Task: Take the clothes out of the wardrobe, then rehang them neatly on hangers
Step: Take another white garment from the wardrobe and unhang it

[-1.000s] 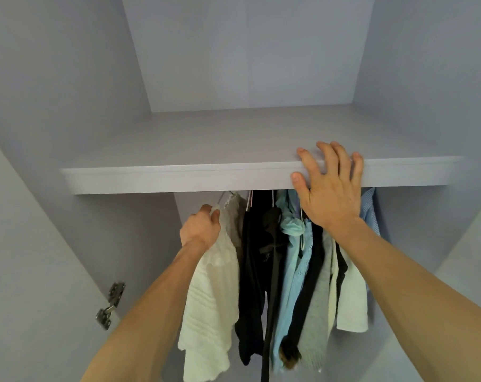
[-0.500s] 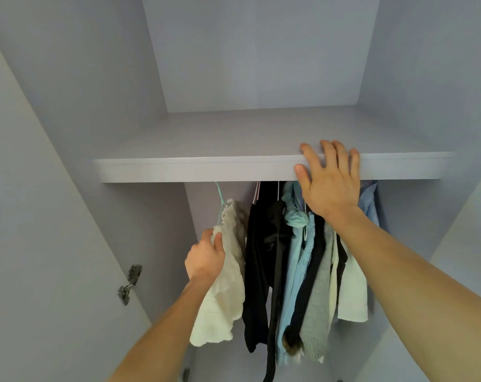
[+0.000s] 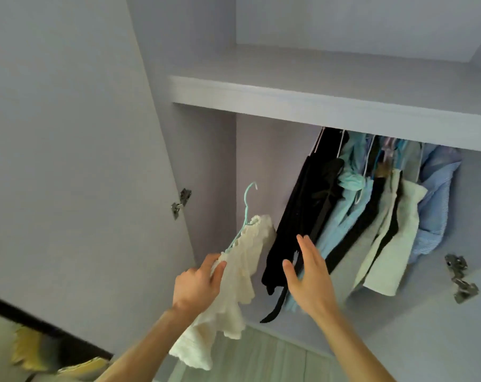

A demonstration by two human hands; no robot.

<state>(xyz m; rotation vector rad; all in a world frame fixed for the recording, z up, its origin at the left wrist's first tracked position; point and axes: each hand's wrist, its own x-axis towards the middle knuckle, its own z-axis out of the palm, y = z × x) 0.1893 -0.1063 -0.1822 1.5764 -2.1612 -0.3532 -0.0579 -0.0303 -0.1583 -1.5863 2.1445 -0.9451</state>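
The left hand (image 3: 199,282) pinches the white ruffled top (image 3: 234,288), on its teal hanger (image 3: 246,208); the right hand (image 3: 307,274), fingers spread, is just beside. The top may slip off the tilted hanger.

Soft even indoor light, faint shadows, slight motion blur, wide-angle bending at edges

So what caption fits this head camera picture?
Left hand lifts a white top on its hanger from the wardrobe.

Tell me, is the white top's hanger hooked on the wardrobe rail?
No, the left hand holds the white top out in front, and its teal hanger hook hangs free in the air.
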